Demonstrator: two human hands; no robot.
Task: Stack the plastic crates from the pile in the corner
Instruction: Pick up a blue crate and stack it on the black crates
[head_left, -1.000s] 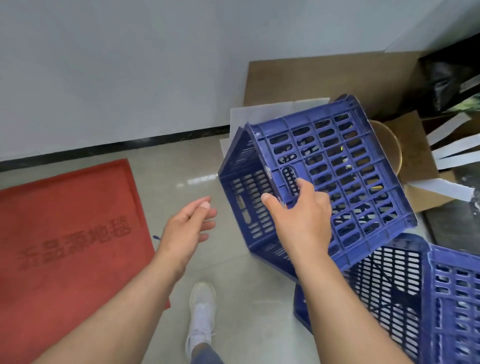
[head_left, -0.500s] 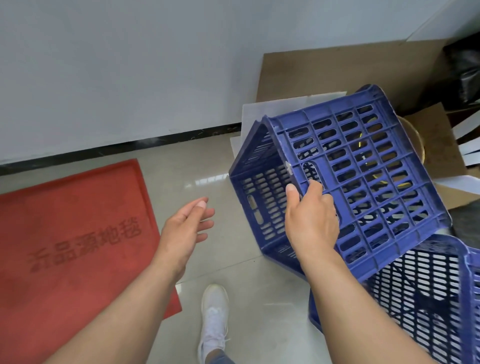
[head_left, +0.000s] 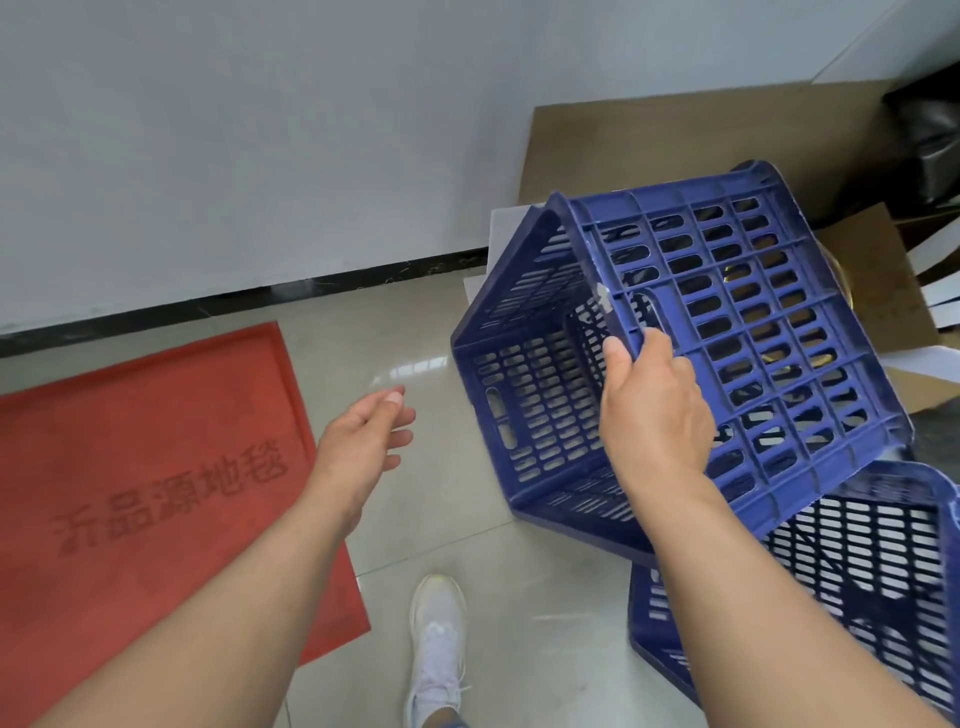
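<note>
A blue slotted plastic crate (head_left: 737, 312) is tilted on its side with its open mouth facing left. My right hand (head_left: 652, 410) grips it at the handle slot in its upper wall, thumb on the rim. A second blue crate (head_left: 878, 561) lies underneath at the lower right, partly covered by my right forearm. My left hand (head_left: 363, 441) hovers over the floor left of the held crate, fingers relaxed, holding nothing.
A red doormat (head_left: 130, 478) covers the floor at left. The white wall with its black skirting (head_left: 249, 296) runs behind. Cardboard sheets (head_left: 675, 135), white paper and a black bag (head_left: 930, 135) crowd the right corner. My white shoe (head_left: 436, 644) stands on the tiles below.
The held crate has turned so its mouth faces more toward me and left, with my right hand still on the handle slot. My left hand has stayed about where it was.
</note>
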